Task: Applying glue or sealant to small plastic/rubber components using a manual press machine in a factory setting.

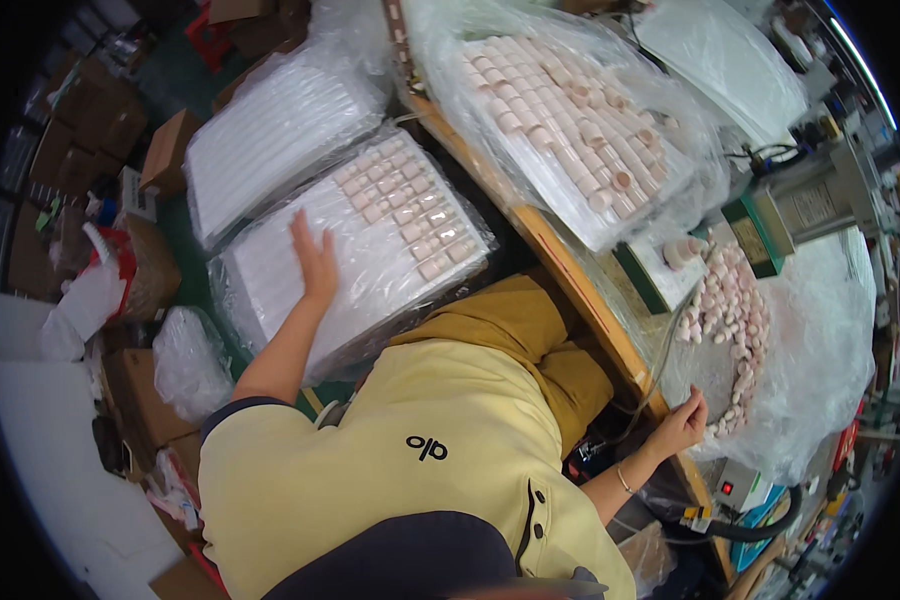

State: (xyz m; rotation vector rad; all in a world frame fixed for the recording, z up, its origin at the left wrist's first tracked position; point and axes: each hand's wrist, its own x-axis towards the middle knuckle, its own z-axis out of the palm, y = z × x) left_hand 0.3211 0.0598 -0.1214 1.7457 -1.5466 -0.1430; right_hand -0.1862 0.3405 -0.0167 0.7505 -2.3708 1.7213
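My left hand (314, 258), fingers spread, is over a plastic-covered white foam tray (270, 290). Beside it, on the tray's far right part, stand rows of pale pink, shiny cap-like pieces (410, 215). At the bench edge on the right, my right hand (682, 420) has its fingers curled together; whatever they may hold is too small to make out. Just past that hand lies a heap of small pale pink pieces (735, 310) on clear plastic sheeting (810, 340).
A wooden bench edge (580, 275) runs diagonally by my legs. On the bench, pink cylinders (570, 120) lie in rows in plastic, near a green-and-grey bench machine (760, 235). A second wrapped foam stack (280, 140) stands beyond the tray. Cardboard boxes (170, 150) crowd the left.
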